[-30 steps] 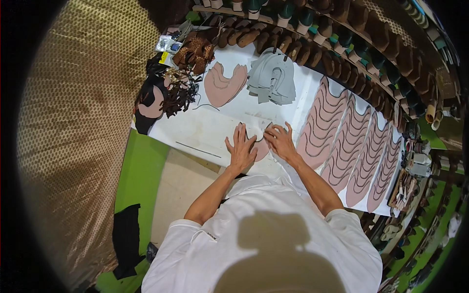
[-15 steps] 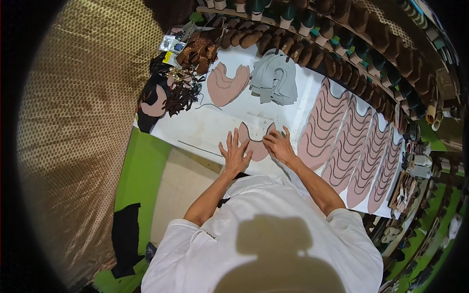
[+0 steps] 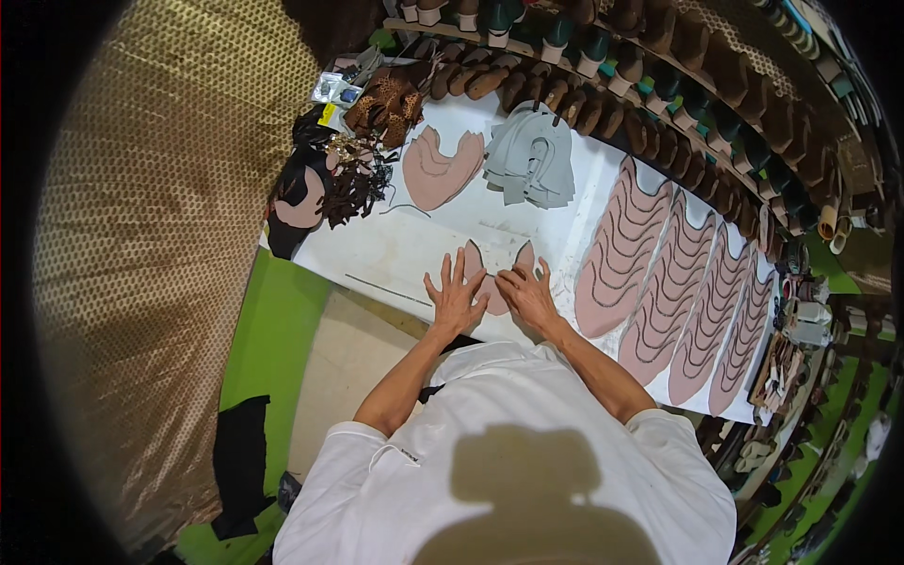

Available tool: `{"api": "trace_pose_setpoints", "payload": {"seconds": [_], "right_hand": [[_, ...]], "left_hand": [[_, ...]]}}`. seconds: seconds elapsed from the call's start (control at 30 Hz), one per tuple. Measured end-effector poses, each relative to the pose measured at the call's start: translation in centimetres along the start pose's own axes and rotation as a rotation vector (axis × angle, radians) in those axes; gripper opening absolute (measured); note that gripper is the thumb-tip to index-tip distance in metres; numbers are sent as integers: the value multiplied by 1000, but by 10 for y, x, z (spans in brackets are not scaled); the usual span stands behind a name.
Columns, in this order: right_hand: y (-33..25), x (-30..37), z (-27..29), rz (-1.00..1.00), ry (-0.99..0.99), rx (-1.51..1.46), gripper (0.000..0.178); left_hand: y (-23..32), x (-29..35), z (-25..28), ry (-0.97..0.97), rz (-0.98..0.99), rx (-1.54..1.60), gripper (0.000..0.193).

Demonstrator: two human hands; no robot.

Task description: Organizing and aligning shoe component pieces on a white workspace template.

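Note:
A pink U-shaped shoe-upper piece (image 3: 498,303) lies flat on the white table, its two pointed wings facing away from me. My left hand (image 3: 458,301) rests on its left side with fingers spread, and the thumb reaches toward its middle. On the right side, my right hand (image 3: 531,299) has bent fingers gathered at the piece's dark inner edge, where they seem to pinch it. The fingertips partly cover that edge. Beyond my hands lie a stack of pink upper pieces (image 3: 443,179) and a pile of pale grey pieces (image 3: 532,155).
Four overlapping rows of pink uppers (image 3: 612,287) cover the right of the white table (image 3: 377,254). Dark straps and scraps (image 3: 353,184) heap at the far left. Racks of shoes (image 3: 650,132) curve along the back, and a gold patterned curtain (image 3: 169,235) hangs left.
My right hand has moved left and nearer along the inner edge, from the right wing toward the middle. The left hand stays about where it was.

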State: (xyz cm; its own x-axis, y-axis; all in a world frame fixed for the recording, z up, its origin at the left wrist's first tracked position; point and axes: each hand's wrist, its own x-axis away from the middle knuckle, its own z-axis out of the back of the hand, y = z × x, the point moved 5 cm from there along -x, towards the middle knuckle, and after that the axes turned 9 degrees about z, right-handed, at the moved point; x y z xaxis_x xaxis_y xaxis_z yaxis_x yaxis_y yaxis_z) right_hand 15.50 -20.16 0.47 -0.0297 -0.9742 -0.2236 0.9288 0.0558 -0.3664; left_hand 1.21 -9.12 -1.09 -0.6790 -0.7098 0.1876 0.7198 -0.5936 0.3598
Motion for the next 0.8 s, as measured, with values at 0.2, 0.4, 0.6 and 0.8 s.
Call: {"api": "trace_pose_setpoints", "payload": {"seconds": [0.2, 0.4, 0.6, 0.8], "right_hand": [[-6, -1, -11, -10, -46, -28, 41], [-18, -19, -12, 54, -34, -47, 41], [-18, -21, -18, 44, -52, -7, 35], [-19, -30, -19, 33, -32, -83, 30]], "left_hand": [[-2, -5, 2, -24, 16, 59, 64], [-11, -15, 2, -19, 46, 45, 79], [-20, -29, 8, -52, 63, 19, 86], [-22, -46, 10, -63, 78, -9, 85]]}}
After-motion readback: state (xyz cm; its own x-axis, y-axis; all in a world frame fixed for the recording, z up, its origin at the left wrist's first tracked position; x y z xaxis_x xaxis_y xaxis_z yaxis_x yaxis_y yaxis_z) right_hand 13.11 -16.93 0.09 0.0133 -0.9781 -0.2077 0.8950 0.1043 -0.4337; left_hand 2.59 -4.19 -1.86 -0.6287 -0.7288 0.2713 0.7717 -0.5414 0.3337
